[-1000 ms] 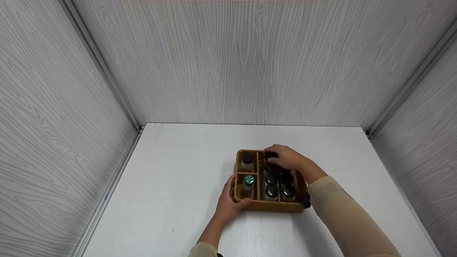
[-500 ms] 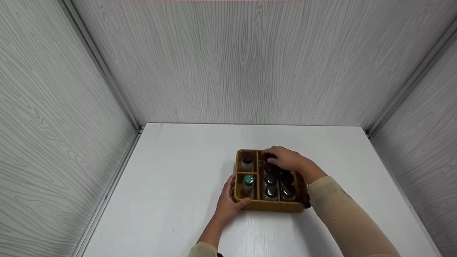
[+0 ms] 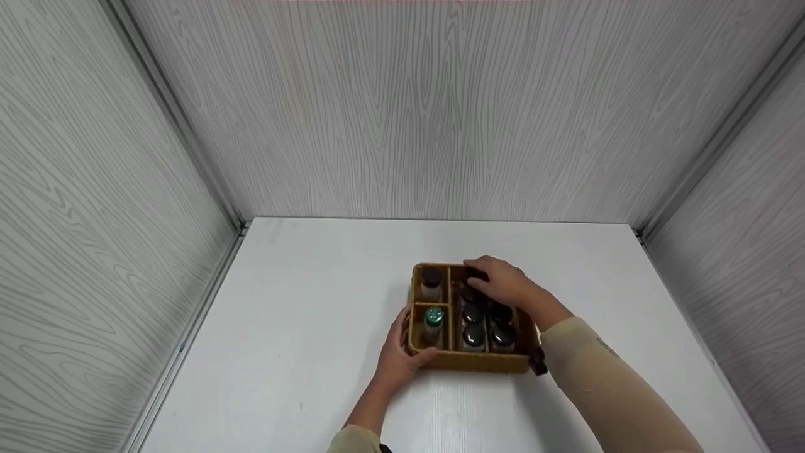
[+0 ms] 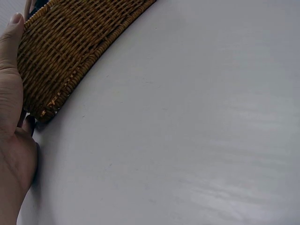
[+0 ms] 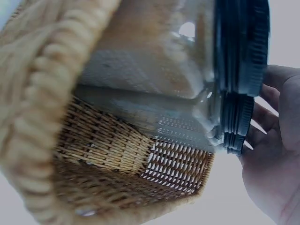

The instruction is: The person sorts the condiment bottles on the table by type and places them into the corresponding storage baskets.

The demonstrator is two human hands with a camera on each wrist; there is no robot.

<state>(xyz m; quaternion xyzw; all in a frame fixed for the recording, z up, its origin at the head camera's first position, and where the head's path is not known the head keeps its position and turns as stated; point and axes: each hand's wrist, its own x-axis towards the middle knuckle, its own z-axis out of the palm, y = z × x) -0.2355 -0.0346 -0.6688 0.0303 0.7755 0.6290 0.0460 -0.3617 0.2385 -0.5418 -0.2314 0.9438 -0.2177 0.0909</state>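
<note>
A brown wicker basket (image 3: pixel 478 362) with dividers stands on the white table. My left hand (image 3: pixel 397 365) grips its front left corner, thumb at the front rim and fingers along the left side. Over the back of the right-hand section, my right hand (image 3: pixel 508 283) holds a black-lidded jar, its lid (image 3: pixel 476 275) mostly hidden under the fingers. Several clear jars with black lids (image 3: pixel 473 335) fill that section in two columns. In the right wrist view, a jar (image 5: pixel 150 65) rises close beside the basket rim (image 5: pixel 51 93), with the hand beyond the lids.
The left compartments hold a green-capped bottle (image 3: pixel 434 316) in front and a dark-capped bottle (image 3: pixel 431 277) behind. A small dark object (image 3: pixel 538 362) shows by the basket's front right corner. White table (image 3: pixel 302 314) surrounds the basket; wood-grained panels (image 3: pixel 427 113) enclose the table.
The head view has shifted slightly, so everything sits a little further left in it. Both hands keep nearly the same places at the basket.
</note>
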